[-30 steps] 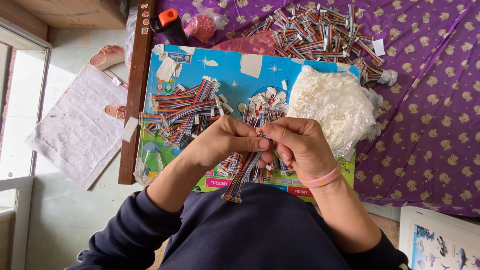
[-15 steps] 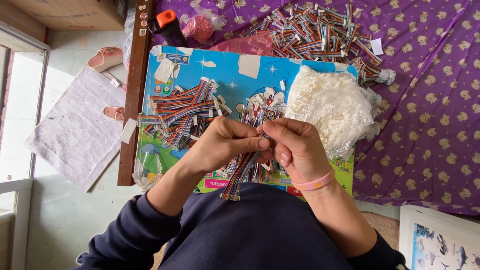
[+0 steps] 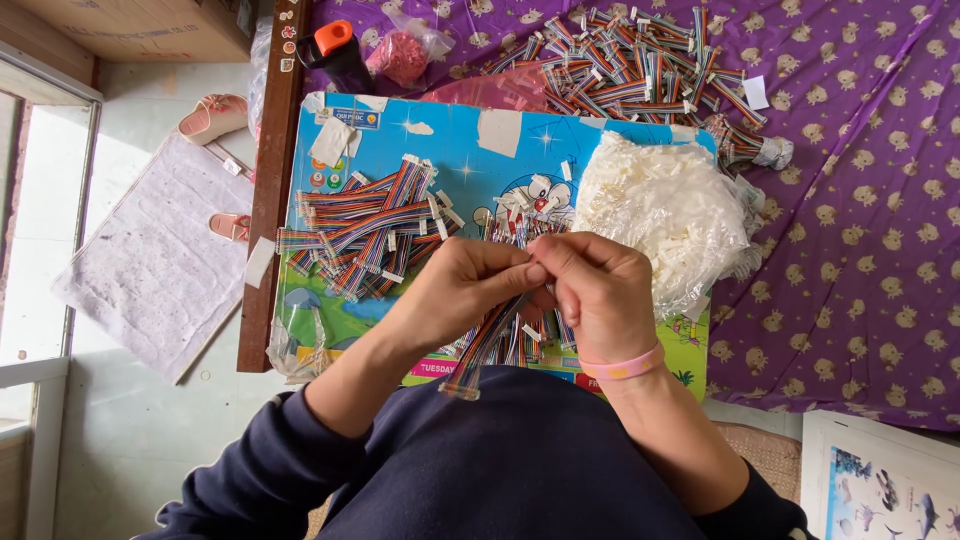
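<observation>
My left hand (image 3: 462, 290) and my right hand (image 3: 600, 295) meet over a blue cartoon board (image 3: 390, 150), fingertips pinched together on one end of a rainbow ribbon cable (image 3: 490, 340). The cable hangs down toward my lap, its far end at my dark sleeve. A pink band circles my right wrist. Under my hands lies a small heap of the same cables (image 3: 510, 225). A larger pile of ribbon cables (image 3: 360, 230) lies on the board to the left.
A clear bag of small white connectors (image 3: 665, 215) sits right of my hands. Several more cables (image 3: 640, 70) are heaped on the purple patterned cloth (image 3: 860, 250). An orange-capped black bottle (image 3: 335, 55), a wooden edge (image 3: 270, 190), sandals and a floor mat (image 3: 150, 270) lie left.
My hands stay pinched on the cable's end with only slight finger shifts. The hanging cable has swung a little.
</observation>
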